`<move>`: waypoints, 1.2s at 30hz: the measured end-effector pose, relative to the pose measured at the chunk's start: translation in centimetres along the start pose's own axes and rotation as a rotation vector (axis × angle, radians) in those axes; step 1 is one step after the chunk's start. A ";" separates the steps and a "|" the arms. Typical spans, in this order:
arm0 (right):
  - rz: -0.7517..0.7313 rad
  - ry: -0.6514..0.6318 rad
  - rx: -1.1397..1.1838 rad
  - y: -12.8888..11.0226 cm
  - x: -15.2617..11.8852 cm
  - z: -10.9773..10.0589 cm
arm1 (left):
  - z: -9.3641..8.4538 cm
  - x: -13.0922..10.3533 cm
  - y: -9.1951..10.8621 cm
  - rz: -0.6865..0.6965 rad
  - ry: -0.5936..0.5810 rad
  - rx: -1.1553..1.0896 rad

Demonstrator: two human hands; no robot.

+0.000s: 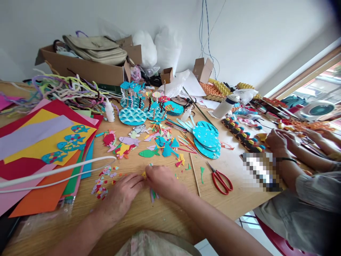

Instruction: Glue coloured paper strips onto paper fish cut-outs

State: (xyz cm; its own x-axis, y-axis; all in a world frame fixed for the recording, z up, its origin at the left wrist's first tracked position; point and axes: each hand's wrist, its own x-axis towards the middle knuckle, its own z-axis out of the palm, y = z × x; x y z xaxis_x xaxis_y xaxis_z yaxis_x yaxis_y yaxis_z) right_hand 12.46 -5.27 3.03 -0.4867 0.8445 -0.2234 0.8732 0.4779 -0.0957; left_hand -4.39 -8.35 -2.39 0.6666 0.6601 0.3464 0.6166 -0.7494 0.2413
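Note:
Close together over the table's front, both hands pinch at a small yellow paper piece (144, 174) that is mostly covered by fingers. My left hand (127, 190) has its fingertips on the piece from the left. From the right, my right hand (163, 180) closes its fingers over it. Thin coloured paper strips (153, 195) lie partly under the right hand. Left of my hands are small paper scraps (102, 185). Just beyond them lies a green paper fish (149, 153), among cut paper shapes. A thin wooden stick (195, 174) and red-handled scissors (222, 181) rest to the right.
Coloured paper sheets (32, 142) with several blue paper fish are stacked at left, crossed by a white cable (66, 165). Glue bottles (109, 111), wave-patterned discs (132, 116) and blue ovals (206, 138) stand or lie farther back. Another person's hands (278, 140) work at right.

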 end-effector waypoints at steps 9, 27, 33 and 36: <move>0.129 0.073 0.019 0.9 -0.6 0.7 | 0.4 -0.3 -0.2 -0.027 0.019 -0.042; 0.267 0.247 0.234 3.4 -1.3 -0.3 | 0.0 -0.3 -0.4 -0.040 0.056 -0.119; 0.295 0.242 0.356 5.4 -3.8 1.1 | -0.3 -0.1 -0.9 -0.204 0.195 -0.223; 0.199 0.191 0.352 4.9 -3.4 1.1 | -0.1 -0.1 -1.3 -0.305 0.227 -0.265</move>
State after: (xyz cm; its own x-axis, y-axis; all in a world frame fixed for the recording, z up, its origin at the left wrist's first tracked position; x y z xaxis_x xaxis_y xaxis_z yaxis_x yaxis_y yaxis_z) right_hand 18.42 -6.05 2.27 -0.2751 0.9570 -0.0914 0.8899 0.2175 -0.4009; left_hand -5.26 -7.45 -2.58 0.3446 0.8463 0.4061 0.6225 -0.5299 0.5760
